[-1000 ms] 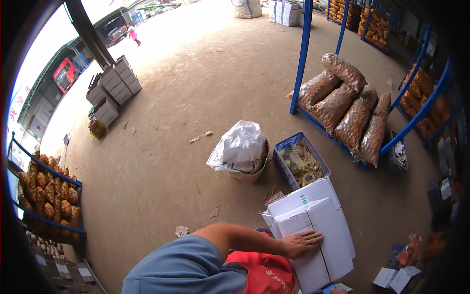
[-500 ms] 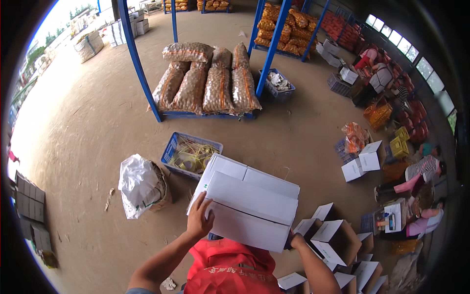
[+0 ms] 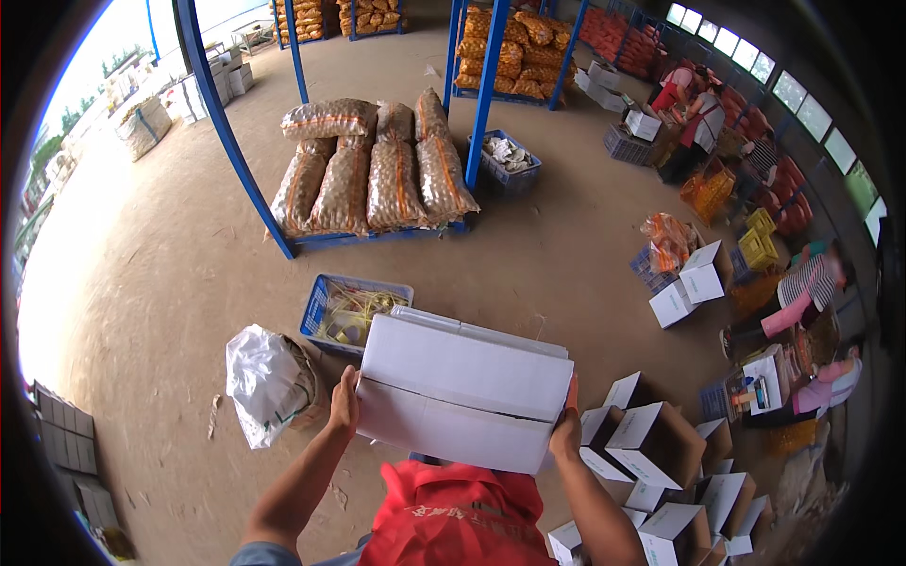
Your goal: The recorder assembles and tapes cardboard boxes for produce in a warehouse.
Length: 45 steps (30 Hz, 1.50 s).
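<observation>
A white cardboard box (image 3: 460, 391) is in front of my red apron (image 3: 458, 514), a lengthwise seam running across its upper face. More white cardboard edges show just behind its far side; whether these are separate flattened boxes I cannot tell. My left hand (image 3: 344, 401) grips the left edge, fingers partly hidden beneath. At the opposite end, my right hand (image 3: 565, 426) presses against the right edge with its fingers pointing up along it. The box is held between the two palms.
A blue crate (image 3: 326, 307) with yellow straps stands beyond the box, a white-covered sack (image 3: 264, 382) to its left. Opened white cartons (image 3: 661, 443) crowd the right. Filled mesh sacks (image 3: 349, 184) lie on a blue rack (image 3: 222, 123). Several people work at far right, one in stripes (image 3: 807, 283).
My left hand has moved from the box's upper face to its left edge. My right hand has come up along the right edge. The box has turned squarer to me, and the view has shifted.
</observation>
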Each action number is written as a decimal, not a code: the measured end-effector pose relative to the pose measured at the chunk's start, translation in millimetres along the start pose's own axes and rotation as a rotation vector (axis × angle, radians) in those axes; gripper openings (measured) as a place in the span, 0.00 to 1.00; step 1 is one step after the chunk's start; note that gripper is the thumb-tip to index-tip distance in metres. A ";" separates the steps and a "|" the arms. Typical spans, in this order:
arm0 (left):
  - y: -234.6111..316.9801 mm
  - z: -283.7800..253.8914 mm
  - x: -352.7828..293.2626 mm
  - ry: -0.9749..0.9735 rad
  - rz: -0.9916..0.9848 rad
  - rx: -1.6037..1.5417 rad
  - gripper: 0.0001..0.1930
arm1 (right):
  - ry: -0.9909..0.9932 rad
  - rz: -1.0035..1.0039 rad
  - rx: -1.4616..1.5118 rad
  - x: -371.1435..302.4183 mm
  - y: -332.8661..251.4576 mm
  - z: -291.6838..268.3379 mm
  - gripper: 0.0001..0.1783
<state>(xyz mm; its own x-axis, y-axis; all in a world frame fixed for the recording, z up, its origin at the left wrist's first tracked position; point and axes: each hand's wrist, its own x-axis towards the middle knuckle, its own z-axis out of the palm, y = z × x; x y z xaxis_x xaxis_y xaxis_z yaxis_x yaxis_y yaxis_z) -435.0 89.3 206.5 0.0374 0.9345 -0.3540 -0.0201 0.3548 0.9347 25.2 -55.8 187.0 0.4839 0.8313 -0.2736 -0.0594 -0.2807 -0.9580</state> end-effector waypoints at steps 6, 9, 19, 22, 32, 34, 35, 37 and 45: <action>64.5 -14.3 -16.0 0.082 0.270 -0.538 0.35 | 0.156 -0.531 -0.078 -19.4 -67.4 -12.9 0.30; 71.7 -27.1 -3.1 -0.145 0.003 -0.492 0.38 | 0.098 -0.368 -0.128 -3.1 -68.6 -30.6 0.28; -37.3 -24.5 -4.5 -0.396 -0.135 -0.255 0.41 | 0.258 0.039 -0.683 -30.2 15.8 -10.1 0.30; -52.5 -37.1 -6.7 -0.204 -0.178 -0.069 0.35 | 0.236 0.083 -0.650 -52.0 30.5 -18.6 0.31; -16.0 -30.5 15.5 -0.326 -0.195 0.744 0.14 | 0.220 0.095 -0.481 -84.3 49.0 -25.9 0.30; -1.2 -28.7 7.8 -0.331 -0.223 0.820 0.14 | 0.275 0.047 -0.405 -93.0 53.9 -43.5 0.32; 6.3 -30.0 0.6 -0.335 -0.238 0.780 0.17 | 0.307 0.037 -0.367 -99.1 58.3 -54.8 0.33; 19.4 -32.0 -14.4 -0.328 -0.285 0.691 0.20 | 0.325 0.048 -0.104 -115.6 71.9 -83.3 0.35; 73.2 -38.3 -36.5 -0.328 -0.251 0.387 0.22 | 0.594 0.225 0.039 -201.5 193.2 -205.1 0.31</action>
<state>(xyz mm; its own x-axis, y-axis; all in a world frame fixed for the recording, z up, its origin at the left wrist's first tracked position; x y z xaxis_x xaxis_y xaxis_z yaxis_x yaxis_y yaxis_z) -476.1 82.2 286.6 0.3037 0.7434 -0.5959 0.3950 0.4709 0.7888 95.2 -375.9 74.8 0.8570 0.3429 -0.3847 -0.2422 -0.3909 -0.8880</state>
